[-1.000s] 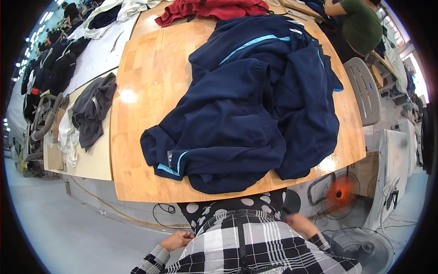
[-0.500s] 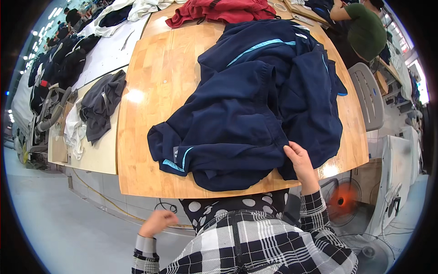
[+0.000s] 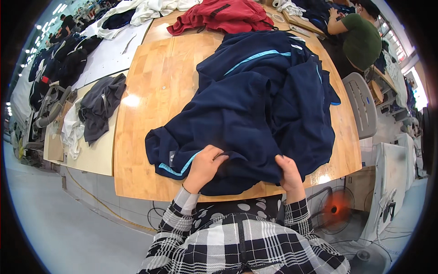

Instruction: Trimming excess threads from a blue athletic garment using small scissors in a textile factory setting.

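Note:
A navy garment [image 3: 228, 109] with light blue trim lies rumpled at the near edge of the wooden table. My left hand [image 3: 204, 170] pinches a fold of its cloth between thumb and fingers, beside the trimmed end. My right hand [image 3: 290, 175] grips the garment's right edge near the table's front, and part of those fingers is hidden in the cloth. The fabric between both hands is slightly raised in folds. Behind and to the right, more navy clothing [image 3: 306, 109] with a light blue stripe lies bunched against the garment.
A red garment [image 3: 223, 17] lies at the wooden table's [image 3: 150, 86] far edge. Grey cloth [image 3: 102, 105] and white cloth rest on a lower side table at left. A grey chair [image 3: 360, 105] stands at right, with a co-worker [image 3: 362, 41] beyond. A fan [image 3: 335, 209] is at lower right.
My left hand has come up from beside my body onto the garment and taken hold of its cloth. My right hand keeps its grip at the edge, slightly lower and left.

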Tool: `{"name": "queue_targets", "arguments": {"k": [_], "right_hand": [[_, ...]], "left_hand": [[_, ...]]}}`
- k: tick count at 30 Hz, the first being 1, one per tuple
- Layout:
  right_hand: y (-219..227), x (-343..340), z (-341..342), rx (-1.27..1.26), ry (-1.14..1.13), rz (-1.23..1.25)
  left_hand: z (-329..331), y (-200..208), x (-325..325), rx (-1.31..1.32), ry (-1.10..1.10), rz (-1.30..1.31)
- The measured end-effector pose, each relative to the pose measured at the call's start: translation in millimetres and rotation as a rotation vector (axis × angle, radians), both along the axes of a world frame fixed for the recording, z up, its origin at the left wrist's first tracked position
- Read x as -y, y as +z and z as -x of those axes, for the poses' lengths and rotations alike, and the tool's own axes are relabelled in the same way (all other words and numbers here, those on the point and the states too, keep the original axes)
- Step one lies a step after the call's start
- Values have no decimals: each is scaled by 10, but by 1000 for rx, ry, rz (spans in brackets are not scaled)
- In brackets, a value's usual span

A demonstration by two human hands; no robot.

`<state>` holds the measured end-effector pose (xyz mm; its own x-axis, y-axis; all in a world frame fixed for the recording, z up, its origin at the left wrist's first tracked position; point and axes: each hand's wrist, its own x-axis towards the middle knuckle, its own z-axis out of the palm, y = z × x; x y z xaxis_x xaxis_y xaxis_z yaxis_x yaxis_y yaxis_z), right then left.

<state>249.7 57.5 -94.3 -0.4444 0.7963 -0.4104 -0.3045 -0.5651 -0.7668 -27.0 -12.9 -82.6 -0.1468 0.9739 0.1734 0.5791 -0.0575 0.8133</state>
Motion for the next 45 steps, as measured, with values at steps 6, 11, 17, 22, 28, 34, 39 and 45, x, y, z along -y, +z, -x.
{"name": "queue_targets", "arguments": {"k": [6,11,17,22,28,34,39,45], "right_hand": [[79,-6,87,-38,-82,-80],[129,41,243,-132,-74,74],[130,23,210,-137,-45,68],[266,23,248,-202,-30,44],[309,-17,221,273,21,-488],[503,-31,304,659,135,-1044],[445,-47,323,704,163,-1150],[359,-47,359,652,95,-1119]], "left_hand": [[295,164,-42,641,61,405],[367,177,5,645,141,406],[273,9,-5,624,167,360],[170,-97,49,384,126,242],[117,0,91,206,103,175],[141,-19,94,206,85,160],[142,8,84,222,85,192],[157,24,132,209,117,126]]}}
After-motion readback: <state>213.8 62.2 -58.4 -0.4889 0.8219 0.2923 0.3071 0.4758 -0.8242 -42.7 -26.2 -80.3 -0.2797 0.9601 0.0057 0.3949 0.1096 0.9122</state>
